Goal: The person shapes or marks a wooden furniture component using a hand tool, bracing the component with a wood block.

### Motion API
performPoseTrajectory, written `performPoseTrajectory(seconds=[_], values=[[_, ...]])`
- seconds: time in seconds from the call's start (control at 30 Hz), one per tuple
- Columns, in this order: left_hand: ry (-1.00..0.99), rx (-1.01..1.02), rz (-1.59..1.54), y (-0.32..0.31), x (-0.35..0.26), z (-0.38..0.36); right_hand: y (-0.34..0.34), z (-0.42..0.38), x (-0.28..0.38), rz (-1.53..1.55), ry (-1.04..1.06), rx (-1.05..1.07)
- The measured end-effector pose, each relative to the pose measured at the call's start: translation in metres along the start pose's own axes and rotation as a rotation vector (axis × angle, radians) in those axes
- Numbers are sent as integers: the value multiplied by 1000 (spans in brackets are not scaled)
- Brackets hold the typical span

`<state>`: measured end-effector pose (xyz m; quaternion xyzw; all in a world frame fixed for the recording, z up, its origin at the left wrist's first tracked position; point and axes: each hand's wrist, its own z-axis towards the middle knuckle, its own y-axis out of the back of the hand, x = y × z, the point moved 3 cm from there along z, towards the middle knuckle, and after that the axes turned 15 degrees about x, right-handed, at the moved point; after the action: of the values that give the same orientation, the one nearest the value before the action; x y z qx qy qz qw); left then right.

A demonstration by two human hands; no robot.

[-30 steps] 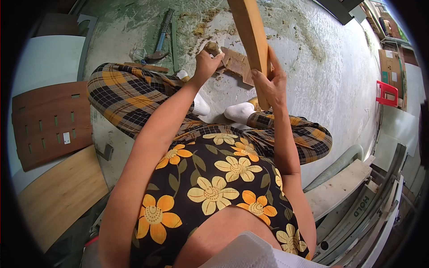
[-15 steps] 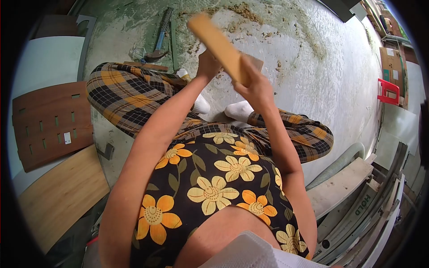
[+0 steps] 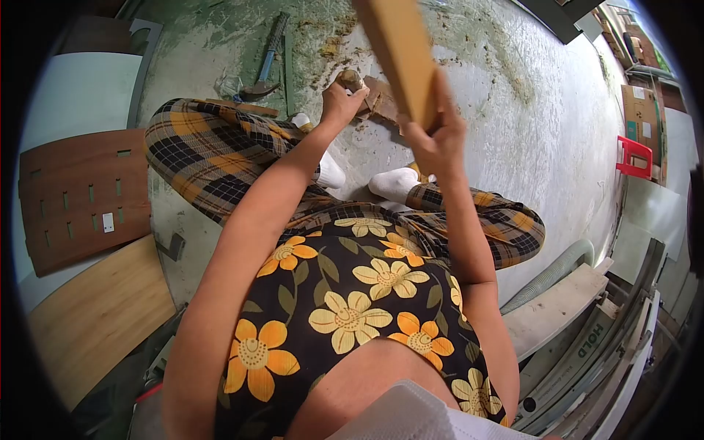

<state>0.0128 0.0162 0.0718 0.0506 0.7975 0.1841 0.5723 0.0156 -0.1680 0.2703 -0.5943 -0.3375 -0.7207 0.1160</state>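
Gripping a wooden block (image 3: 400, 59), the right hand (image 3: 440, 141) is near the left hand (image 3: 339, 107) clenching something rounded (image 3: 350, 79).

Smooth, matt, yellow-brown wooden bar (image 3: 400, 62), above a rough-edged brown wooden piece (image 3: 381, 103) and a worn, dull brown knob (image 3: 350, 78). The hard floor (image 3: 528, 139) is scuffed, with patchy green paint and rough crumbs. The hammer (image 3: 262, 86) has a dull metal head. Cloth: a soft patterned top (image 3: 348, 315), matt plaid trousers (image 3: 213, 147) and 2 white knit socks (image 3: 394, 183). Nearby: a smooth red plastic stool (image 3: 634, 156), a matt cardboard box (image 3: 642, 121) and a ribbed, plastic-looking hose (image 3: 551, 282).
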Motion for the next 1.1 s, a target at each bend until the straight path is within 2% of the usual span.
performPoseTrajectory(seconds=[0.03, 0.1, 0.13, 0.23, 0.27, 0.37, 0.4, 0.43, 0.6, 0.7, 0.8, 0.9, 1.0, 1.1], values=[[-2, 18, -1, 3, -8, -3, -9, 0, -13, -197, -61, 50], [-188, -95, -9, 9, -34, -20, -21, -1, -29, -496, -359, 304], [-251, -48, -58, 9, -18, -12, -26, -4, -34, -475, -326, 299], [-271, -92, 92, 13, -7, -16, -27, -3, -34, -261, -422, 328], [-216, -196, 61, 10, -11, -14, -23, -2, -28, -294, -367, 280], [-59, 7, -342, 7, 11, -2, -4, -4, -38, -17, -353, 144], [-122, -51, -416, 10, 2, -5, 4, -3, -29, 30, -295, 102], [-87, -50, -396, 10, 4, -4, 12, -5, -20, 158, -352, 91], [116, -55, -369, 9, 23, 10, 32, -15, -32, 218, -222, -31], [-59, 22, -284, 9, 11, 6, 34, -22, -35, 159, -260, -30], [-153, 3, -128, 4, 5, 4, 29, -28, -36, 198, -279, -38], [-202, -83, -156, 0, 8, 7, 27, -27, -28, 108, -235, -29], [-211, -94, -6, -4, 9, 9, 26, -23, -20, 67, -182, -34], [-117, -39, -14, -3, 3, 7, 29, -15, -1, 61, -135, -23]])
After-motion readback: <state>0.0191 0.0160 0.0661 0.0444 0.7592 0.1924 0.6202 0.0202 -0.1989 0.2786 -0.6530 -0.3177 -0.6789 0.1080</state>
